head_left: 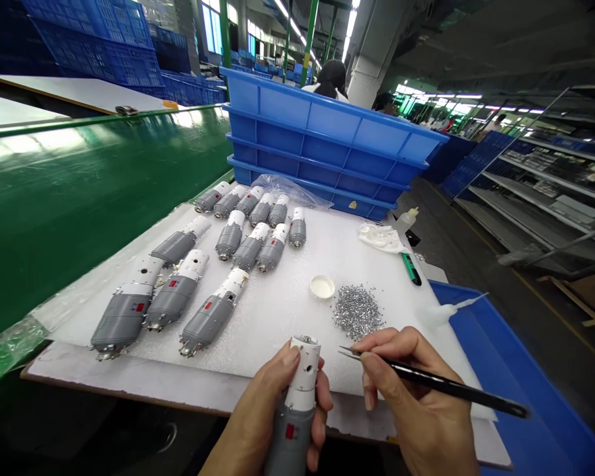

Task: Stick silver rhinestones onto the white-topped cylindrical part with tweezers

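Observation:
My left hand (265, 403) is closed round a grey and white model spacecraft module (303, 373), held near upright with its white end up. A small red mark shows on its grey body, whose lower end runs out of view. Between thumb and fingers of my right hand (421, 403) is a pair of black tweezers (441, 382). Their tips are slightly apart and point left, close to the module but not touching it. Just beyond the tips lies a pile of tiny silvery parts (358, 311), beside a small round dish (322, 287) with whitish content.
Several similar modules (213, 314) lie on the white foam sheet (277, 304) at left. Stacked blue crates (322, 139) stand behind. At right are a green-handled tool (410, 269), a squeeze bottle (439, 314) and a blue bin (535, 390). A green conveyor (104, 172) runs along the left.

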### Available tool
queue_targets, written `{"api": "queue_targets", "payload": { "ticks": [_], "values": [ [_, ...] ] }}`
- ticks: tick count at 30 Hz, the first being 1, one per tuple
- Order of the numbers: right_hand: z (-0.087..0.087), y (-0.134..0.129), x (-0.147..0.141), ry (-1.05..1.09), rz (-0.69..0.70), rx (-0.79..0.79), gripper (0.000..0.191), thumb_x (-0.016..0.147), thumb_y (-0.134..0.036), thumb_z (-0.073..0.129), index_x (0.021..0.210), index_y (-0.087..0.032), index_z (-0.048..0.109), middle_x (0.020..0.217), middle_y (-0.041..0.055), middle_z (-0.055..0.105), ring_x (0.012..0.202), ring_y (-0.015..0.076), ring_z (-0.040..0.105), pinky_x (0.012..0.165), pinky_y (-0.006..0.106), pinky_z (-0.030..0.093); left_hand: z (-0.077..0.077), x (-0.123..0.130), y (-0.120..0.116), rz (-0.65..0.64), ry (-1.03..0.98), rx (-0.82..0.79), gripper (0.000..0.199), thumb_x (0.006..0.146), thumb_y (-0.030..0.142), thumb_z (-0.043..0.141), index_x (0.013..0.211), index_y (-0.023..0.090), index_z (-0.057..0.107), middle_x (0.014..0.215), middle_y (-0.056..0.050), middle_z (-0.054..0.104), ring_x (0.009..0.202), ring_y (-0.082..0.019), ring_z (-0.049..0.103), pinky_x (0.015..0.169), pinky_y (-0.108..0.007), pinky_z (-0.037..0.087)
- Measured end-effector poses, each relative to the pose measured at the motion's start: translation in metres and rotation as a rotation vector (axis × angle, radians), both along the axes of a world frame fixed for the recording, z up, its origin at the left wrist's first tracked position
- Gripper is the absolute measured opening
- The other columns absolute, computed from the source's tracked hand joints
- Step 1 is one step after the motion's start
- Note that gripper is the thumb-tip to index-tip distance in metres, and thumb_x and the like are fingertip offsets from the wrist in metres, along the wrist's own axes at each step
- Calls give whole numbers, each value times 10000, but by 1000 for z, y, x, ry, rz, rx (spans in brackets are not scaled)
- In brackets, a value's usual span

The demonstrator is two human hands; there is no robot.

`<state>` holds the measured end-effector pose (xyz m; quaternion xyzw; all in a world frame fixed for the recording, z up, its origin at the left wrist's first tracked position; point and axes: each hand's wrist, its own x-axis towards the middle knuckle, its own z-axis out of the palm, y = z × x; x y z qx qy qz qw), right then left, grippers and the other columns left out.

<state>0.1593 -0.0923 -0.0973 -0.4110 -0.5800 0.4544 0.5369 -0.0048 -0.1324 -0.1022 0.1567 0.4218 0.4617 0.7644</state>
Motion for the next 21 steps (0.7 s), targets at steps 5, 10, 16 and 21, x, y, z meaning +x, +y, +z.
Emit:
{"api": "queue_targets", "payload": {
  "ticks": [5,10,16,21],
  "values": [
    [4,-11,-11,65,-109,-116,183,861,-301,765,759,-217,639,853,2,700,485,52,562,460,181,491,-1,3,1,-14,-273,-56,544,1006,544,398,856,129,716,621,-11,611,388,-54,517,409,-138,455],
    [4,-14,-17,61,-140,-78,180,864,-292,757,759,-217,630,833,14,701,519,60,527,513,181,490,-10,6,4,40,-367,-74,476,954,541,544,852,112,722,615,-6,618,373,-43,487,363,-132,469],
    [-1,-12,-19,-11,-119,155,134,876,-182,714,802,-240,617,823,-17,716,593,76,639,518,140,516,-14,7,3,-31,-342,-112,609,976,574,454,639,116,673,450,2,537,319,-57,464,336,-125,425],
    [1,-4,-14,-166,53,306,204,864,-66,685,914,-249,609,922,-11,736,810,125,733,688,195,599,-12,2,3,-175,-308,-212,691,954,639,412,616,104,690,421,-29,550,324,-73,516,350,-124,411]
  ]
}}
